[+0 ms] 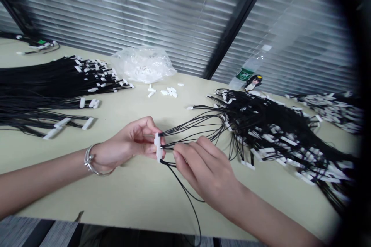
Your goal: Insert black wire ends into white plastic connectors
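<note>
Between the thumb and fingers of my left hand (123,144) is a long white plastic connector (158,148), held roughly upright above the table. Thin black wires (191,123) run out of its right side in groups at the top, middle and bottom. My right hand (210,173) is closed just to the right of the connector, pinching a black wire close to the middle group; its fingertips are partly hidden. Two wires from the bottom end loop down past the table's front edge. The upper wires curve toward a big heap of black wire harnesses (261,115) with white connectors.
More bundled black cables (37,81) with white ends lie at the left. A clear plastic bag (145,63) of white pieces stands at the back, with small white connectors (171,92) before it. A water bottle (246,70) and penguin figure (253,83) stand behind the right heap.
</note>
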`<state>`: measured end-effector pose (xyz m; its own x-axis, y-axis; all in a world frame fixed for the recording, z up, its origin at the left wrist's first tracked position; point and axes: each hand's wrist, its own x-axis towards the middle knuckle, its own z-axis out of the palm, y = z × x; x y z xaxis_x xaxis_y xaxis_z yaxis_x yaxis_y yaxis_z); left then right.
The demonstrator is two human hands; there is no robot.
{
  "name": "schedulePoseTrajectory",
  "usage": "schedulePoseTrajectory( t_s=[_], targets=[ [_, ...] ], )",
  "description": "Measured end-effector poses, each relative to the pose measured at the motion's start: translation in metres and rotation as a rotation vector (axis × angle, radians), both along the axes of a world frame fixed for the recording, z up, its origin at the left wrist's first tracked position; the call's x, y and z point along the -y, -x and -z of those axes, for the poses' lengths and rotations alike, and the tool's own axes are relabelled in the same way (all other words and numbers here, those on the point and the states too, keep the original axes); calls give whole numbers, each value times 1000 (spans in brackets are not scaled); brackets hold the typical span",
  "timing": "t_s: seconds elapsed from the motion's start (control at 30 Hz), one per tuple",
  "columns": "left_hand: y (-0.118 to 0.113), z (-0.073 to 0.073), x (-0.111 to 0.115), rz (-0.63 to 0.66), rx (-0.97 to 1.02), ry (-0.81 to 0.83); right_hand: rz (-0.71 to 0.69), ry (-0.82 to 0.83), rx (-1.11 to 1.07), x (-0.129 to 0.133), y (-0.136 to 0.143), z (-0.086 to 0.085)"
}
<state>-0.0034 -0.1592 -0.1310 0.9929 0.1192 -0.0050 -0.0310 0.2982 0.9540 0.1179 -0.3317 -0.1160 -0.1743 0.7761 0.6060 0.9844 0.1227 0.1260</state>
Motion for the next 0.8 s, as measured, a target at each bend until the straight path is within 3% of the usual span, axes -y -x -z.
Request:
schedulePoseTrajectory(
  t_s=[0.8],
  targets=[
    [-1, 3, -1, -26, 2, -115, -28, 35, -45, 1, 3, 4]
  ],
)
